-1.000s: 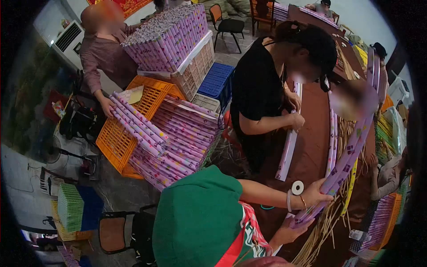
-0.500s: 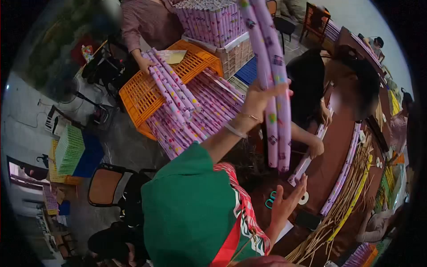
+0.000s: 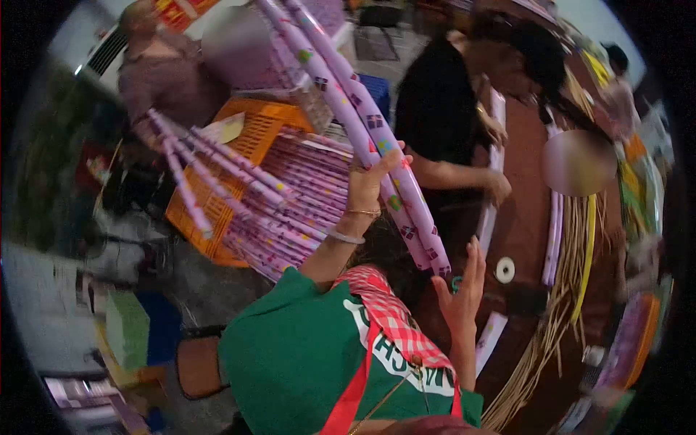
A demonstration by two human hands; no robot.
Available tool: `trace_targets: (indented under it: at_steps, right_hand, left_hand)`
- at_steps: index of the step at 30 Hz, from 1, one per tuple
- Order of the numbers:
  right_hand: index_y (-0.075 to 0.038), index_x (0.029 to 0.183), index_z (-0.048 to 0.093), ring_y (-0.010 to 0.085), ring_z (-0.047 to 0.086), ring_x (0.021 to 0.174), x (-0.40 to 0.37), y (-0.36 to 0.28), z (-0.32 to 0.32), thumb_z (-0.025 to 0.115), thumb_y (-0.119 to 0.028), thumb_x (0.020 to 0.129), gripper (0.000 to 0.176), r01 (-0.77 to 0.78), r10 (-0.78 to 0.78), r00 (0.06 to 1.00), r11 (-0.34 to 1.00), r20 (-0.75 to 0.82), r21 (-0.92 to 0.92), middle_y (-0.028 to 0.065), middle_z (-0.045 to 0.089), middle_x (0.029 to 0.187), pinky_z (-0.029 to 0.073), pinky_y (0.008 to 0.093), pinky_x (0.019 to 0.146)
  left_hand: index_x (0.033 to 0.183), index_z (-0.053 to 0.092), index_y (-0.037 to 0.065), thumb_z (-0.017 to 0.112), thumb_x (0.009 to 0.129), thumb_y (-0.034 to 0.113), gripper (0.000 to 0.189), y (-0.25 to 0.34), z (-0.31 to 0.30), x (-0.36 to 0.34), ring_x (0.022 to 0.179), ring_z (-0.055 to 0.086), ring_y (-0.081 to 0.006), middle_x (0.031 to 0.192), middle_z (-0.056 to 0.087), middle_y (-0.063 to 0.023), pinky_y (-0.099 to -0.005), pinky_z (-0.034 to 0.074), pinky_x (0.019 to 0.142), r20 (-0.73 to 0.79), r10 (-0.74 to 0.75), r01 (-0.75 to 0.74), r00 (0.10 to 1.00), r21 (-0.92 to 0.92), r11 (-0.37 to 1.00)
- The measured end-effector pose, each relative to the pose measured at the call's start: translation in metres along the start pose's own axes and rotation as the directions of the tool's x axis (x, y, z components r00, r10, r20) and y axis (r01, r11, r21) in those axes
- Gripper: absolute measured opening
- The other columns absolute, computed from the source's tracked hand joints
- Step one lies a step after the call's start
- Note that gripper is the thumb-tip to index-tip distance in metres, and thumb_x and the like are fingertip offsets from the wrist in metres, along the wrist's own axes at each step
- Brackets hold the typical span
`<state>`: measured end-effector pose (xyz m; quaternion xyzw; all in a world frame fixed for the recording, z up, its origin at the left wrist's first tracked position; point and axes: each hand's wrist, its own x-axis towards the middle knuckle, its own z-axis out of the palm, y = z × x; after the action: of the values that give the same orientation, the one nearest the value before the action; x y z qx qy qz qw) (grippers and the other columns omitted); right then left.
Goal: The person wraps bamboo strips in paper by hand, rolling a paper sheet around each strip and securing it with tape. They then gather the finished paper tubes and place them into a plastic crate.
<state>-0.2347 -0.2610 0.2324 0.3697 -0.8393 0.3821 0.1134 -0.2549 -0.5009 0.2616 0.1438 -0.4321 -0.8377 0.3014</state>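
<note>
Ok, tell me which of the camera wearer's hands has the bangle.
The left hand, gripping the purple rolls: a pale bangle circles its wrist, while the open right hand has a bare wrist.

Upper ends of lilac rolls (image 3: pixel 371 116) beyond top edge; green stack (image 3: pixel 125 331) blurry

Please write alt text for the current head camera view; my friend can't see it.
The left hand grips two long lilac patterned tubes; the open right hand is near their lower ends. Beyond, a person in black leans over a brown table.
</note>
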Motion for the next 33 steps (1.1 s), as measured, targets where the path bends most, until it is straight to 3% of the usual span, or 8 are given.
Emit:
trace_targets:
  at_steps: [7,14,16,21,26,30,31,33]
  right_hand:
    - [-0.001,0.129,0.031,0.0315,0.049,0.099,-0.043,0.014,-0.020,0.076,-0.024,0.058,0.087,-0.327,0.244,0.916,0.915,-0.317,-0.238,0.0188,0.043,0.120,0.041,0.0390,0.079]
    - [-0.002,0.130,0.030,0.0337,0.043,0.101,-0.105,0.022,-0.065,0.071,-0.022,0.064,0.080,-0.763,0.412,0.636,0.462,-0.653,-0.452,0.0182,0.044,0.109,0.032,0.0436,0.085]
    - [-0.004,0.131,0.030,0.0329,0.046,0.098,-0.118,0.039,-0.079,0.069,-0.021,0.067,0.077,-0.821,0.445,0.565,0.381,-0.694,-0.425,0.0178,0.046,0.108,0.035,0.0431,0.084]
    - [-0.011,0.133,0.028,0.0364,0.054,0.087,-0.125,0.110,-0.113,0.068,-0.024,0.068,0.078,-0.865,0.505,0.496,0.360,-0.707,-0.350,0.0167,0.049,0.105,0.047,0.0411,0.069]
    - [-0.019,0.132,0.031,0.0339,0.056,0.085,-0.126,0.235,-0.135,0.067,-0.022,0.064,0.077,-0.798,0.567,0.585,0.530,-0.580,-0.286,0.0135,0.053,0.100,0.047,0.0429,0.067]
    - [-0.019,0.131,0.032,0.0323,0.056,0.088,-0.095,0.309,-0.137,0.068,-0.030,0.062,0.079,-0.820,0.684,0.573,0.474,-0.451,-0.322,0.0125,0.054,0.101,0.047,0.0413,0.072]
    - [-0.018,0.131,0.034,0.0315,0.056,0.089,-0.082,0.322,-0.138,0.067,-0.031,0.062,0.078,-0.834,0.725,0.548,0.433,-0.417,-0.343,0.0135,0.055,0.100,0.047,0.0403,0.074]
    - [-0.020,0.130,0.034,0.0311,0.056,0.088,-0.073,0.355,-0.138,0.066,-0.033,0.062,0.077,-0.825,0.753,0.543,0.398,-0.371,-0.401,0.0132,0.054,0.099,0.047,0.0412,0.075]
  left_hand:
    - [0.105,0.052,0.000,0.063,0.079,0.007,0.029,-0.056,0.111,-0.055,0.083,0.061,-0.0187,0.098,0.060,-0.0095,-0.0287,0.051,0.069,0.403,-0.216,0.234,0.889,0.005,0.972]
    - [0.107,0.047,-0.002,0.062,0.079,0.005,0.033,-0.145,0.204,-0.122,0.081,0.061,-0.0197,0.098,0.059,-0.0117,-0.0294,0.050,0.070,0.708,-0.291,0.310,0.643,0.107,0.945]
    - [0.103,0.046,0.001,0.066,0.076,0.006,0.034,-0.167,0.234,-0.141,0.079,0.061,-0.0182,0.090,0.060,-0.0099,-0.0293,0.050,0.069,0.755,-0.349,0.485,0.556,0.047,0.873]
    - [0.102,0.046,0.003,0.067,0.075,0.009,0.036,-0.260,0.288,-0.142,0.074,0.060,-0.0170,0.085,0.059,-0.0066,-0.0300,0.050,0.067,0.745,-0.500,0.634,0.441,0.135,0.761]
    - [0.103,0.045,0.003,0.066,0.074,0.007,0.036,-0.394,0.320,-0.092,0.074,0.058,-0.0189,0.088,0.057,-0.0077,-0.0322,0.051,0.061,0.602,-0.575,0.601,0.554,0.188,0.777]
    - [0.110,0.043,0.003,0.070,0.070,0.010,0.049,-0.461,0.334,-0.033,0.084,0.056,-0.0233,0.097,0.055,-0.0096,-0.0367,0.050,0.069,0.356,-0.780,0.714,0.514,0.326,0.620]
    - [0.109,0.047,0.005,0.075,0.065,0.017,0.054,-0.493,0.333,-0.017,0.075,0.056,-0.0225,0.090,0.056,-0.0076,-0.0367,0.048,0.059,0.342,-0.787,0.728,0.513,0.313,0.610]
    - [0.092,0.054,0.004,0.070,0.072,0.014,0.028,-0.545,0.328,0.019,0.059,0.057,-0.0183,0.076,0.059,-0.0060,-0.0317,0.050,0.051,0.337,-0.884,0.820,0.325,0.366,0.441]
